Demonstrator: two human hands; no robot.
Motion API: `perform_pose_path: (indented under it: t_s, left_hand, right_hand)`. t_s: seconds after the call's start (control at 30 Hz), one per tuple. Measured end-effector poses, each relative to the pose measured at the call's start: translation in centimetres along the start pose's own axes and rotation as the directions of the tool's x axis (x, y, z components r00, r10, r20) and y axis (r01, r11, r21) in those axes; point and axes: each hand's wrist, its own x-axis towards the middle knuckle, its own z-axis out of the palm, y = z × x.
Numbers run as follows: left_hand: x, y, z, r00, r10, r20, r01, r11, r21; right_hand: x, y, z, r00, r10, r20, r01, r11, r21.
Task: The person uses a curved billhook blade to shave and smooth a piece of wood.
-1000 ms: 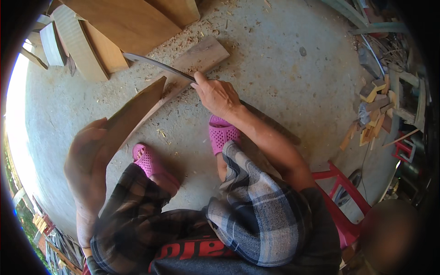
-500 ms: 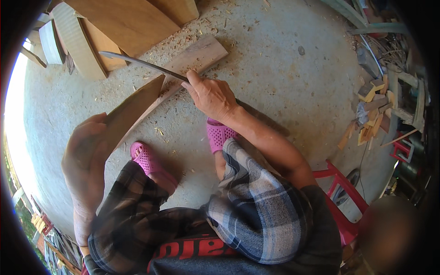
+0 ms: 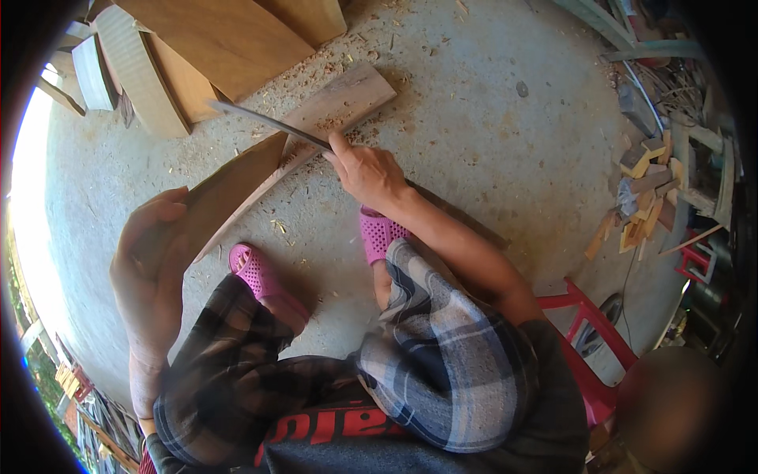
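Observation:
My left hand (image 3: pixel 150 249) is wrapped around a wooden board (image 3: pixel 229 186), which slants away from me with its far, pointed end at a plank (image 3: pixel 347 95) lying on the floor. Whether that end touches the plank I cannot tell. In my right hand (image 3: pixel 367 172) is a long knife (image 3: pixel 272 122), its narrow grey blade pointing to the far left, above the plank and past the board's tip. My fist hides the knife's handle, and the blade's end is blurred.
Wood shavings litter the concrete floor around the plank. Large wooden panels (image 3: pixel 229 39) lie at the far left. A pile of offcuts (image 3: pixel 651 189) sits at the right, and a red plastic chair (image 3: pixel 580 316) stands close by my right side. My pink clogs (image 3: pixel 383 233) flank the work.
The knife has shifted a little right and toward me with my right hand. My left hand and the board have hardly moved.

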Motion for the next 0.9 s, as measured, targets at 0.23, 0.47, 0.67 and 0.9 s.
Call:
perform_pose_path:
  t_s: [0.23,0.47,0.67,0.9]
  left_hand:
    - [0.0,-0.1,0.5,0.998,0.062,0.003,-0.062,0.997,-0.050]
    - [0.2,-0.3,-0.2,0.998,0.053,0.023,-0.053,0.999,-0.006]
    - [-0.2,-0.4,0.0,1.000,0.024,0.005,-0.024,1.000,-0.017]
    - [-0.1,-0.2,-0.3,1.000,0.024,0.015,-0.024,1.000,0.010]
  right_hand:
    - [0.3,-0.2,-0.1,0.999,0.037,0.029,-0.033,0.991,-0.131]
    - [0.6,0.2,0.0,0.997,0.042,0.071,-0.039,0.998,-0.047]
    - [0.7,0.6,0.6,0.997,0.070,0.033,-0.067,0.995,-0.079]
    - [0.3,0.2,1.4,0.993,0.082,0.087,-0.079,0.996,-0.040]
